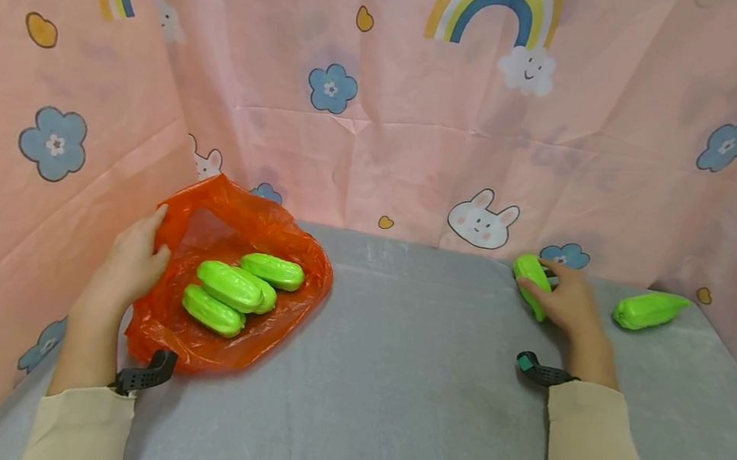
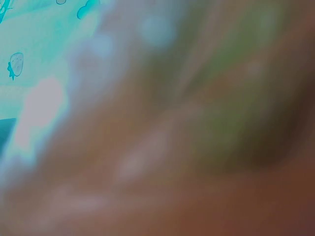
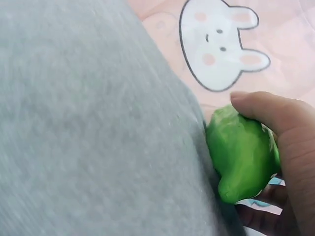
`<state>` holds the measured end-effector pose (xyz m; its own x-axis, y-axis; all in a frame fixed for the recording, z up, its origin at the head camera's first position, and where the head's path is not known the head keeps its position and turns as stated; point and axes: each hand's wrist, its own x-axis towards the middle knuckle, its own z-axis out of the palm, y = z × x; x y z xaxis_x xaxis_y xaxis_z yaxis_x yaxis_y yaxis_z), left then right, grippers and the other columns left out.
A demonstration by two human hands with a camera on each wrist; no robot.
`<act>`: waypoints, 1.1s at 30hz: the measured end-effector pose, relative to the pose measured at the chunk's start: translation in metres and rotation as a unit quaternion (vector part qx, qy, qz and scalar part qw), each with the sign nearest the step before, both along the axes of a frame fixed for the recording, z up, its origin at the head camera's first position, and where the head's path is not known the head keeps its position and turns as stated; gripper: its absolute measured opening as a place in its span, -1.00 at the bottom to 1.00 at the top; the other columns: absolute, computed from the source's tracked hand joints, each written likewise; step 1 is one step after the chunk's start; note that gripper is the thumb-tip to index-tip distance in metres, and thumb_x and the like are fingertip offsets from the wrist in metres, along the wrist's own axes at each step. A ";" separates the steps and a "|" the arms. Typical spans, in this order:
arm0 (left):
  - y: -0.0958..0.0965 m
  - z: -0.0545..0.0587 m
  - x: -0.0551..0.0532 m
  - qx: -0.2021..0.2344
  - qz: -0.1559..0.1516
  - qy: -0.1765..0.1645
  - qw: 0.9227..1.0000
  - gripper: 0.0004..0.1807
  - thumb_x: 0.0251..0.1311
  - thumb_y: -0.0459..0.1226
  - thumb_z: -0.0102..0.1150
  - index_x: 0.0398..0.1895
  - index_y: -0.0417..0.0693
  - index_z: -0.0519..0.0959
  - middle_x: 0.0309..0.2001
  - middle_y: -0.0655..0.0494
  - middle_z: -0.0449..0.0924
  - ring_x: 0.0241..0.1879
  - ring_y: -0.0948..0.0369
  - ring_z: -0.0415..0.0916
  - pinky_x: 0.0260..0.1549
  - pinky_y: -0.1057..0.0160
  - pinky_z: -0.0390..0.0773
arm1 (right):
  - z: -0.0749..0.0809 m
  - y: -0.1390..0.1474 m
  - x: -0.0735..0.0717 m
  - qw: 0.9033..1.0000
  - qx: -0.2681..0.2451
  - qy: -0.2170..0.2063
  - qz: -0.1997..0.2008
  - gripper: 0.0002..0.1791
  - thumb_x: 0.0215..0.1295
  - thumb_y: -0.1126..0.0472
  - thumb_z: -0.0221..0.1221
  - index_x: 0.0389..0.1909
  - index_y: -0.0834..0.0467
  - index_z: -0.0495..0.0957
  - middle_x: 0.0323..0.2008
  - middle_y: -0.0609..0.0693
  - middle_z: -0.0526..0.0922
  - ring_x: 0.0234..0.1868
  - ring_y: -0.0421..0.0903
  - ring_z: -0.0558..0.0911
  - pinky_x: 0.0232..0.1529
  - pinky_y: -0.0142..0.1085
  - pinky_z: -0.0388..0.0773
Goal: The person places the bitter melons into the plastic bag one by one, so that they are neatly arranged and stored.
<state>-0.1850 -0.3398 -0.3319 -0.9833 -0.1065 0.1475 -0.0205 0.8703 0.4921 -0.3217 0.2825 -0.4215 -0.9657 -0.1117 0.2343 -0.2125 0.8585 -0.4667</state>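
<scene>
At the left in the head view, an orange-red plastic bag (image 1: 286, 335) lies with its mouth spread wide. Several plump, bright green vegetables (image 1: 229, 286) are piled inside it. My left hand (image 1: 126, 258) holds the bag's left rim, its thumb on the inner side. A blurred sheet of the bag (image 2: 162, 137) fills most of the left wrist view. Far to the right, my right hand (image 1: 566, 296) grips another green vegetable (image 1: 531, 277) between thumb and fingers. That vegetable (image 3: 241, 155) tapers to a blunt stub in the right wrist view, close over the table.
One more green vegetable (image 1: 648, 310) with a pointed end lies right of my right hand. The grey cloth-covered table (image 1: 377, 384) stretches between the hands. A pink patterned curtain (image 1: 383, 163) stands along its back and sides.
</scene>
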 end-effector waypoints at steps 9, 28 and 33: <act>0.000 0.001 0.001 0.002 0.002 0.001 1.000 -0.23 0.42 -0.40 -0.15 0.61 -0.31 -0.19 0.46 -0.54 0.10 0.10 -0.28 0.28 0.25 -0.44 0.36 | 0.007 -0.020 -0.001 0.999 -0.008 -0.020 0.031 -0.23 0.49 -0.25 -0.03 0.44 0.26 0.34 0.31 0.41 0.46 0.18 0.39 0.54 0.13 0.29 0.52; -0.002 0.002 0.000 0.000 -0.001 -0.011 1.000 -0.22 0.42 -0.39 -0.16 0.61 -0.29 -0.22 0.50 -0.53 0.04 0.18 -0.32 0.25 0.27 -0.46 0.31 | 0.010 -0.079 -0.004 0.993 -0.037 -0.068 0.095 -0.29 0.46 -0.22 0.06 0.45 0.12 0.36 0.31 0.30 0.53 0.14 0.29 0.63 0.10 0.14 0.65; -0.001 0.001 0.000 -0.004 -0.004 -0.004 1.000 -0.22 0.41 -0.39 -0.16 0.61 -0.30 -0.20 0.48 -0.54 0.07 0.10 -0.28 0.27 0.25 -0.43 0.39 | 0.009 -0.090 -0.004 0.990 -0.036 -0.080 0.110 -0.31 0.45 -0.22 0.07 0.41 0.14 0.39 0.27 0.28 0.56 0.15 0.28 0.63 0.10 0.11 0.65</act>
<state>-0.1850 -0.3413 -0.3308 -0.9853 -0.0985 0.1396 -0.0187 0.8741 0.4853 -0.3257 0.1925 -0.4125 -0.9454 -0.3118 0.0952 -0.3088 0.7630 -0.5678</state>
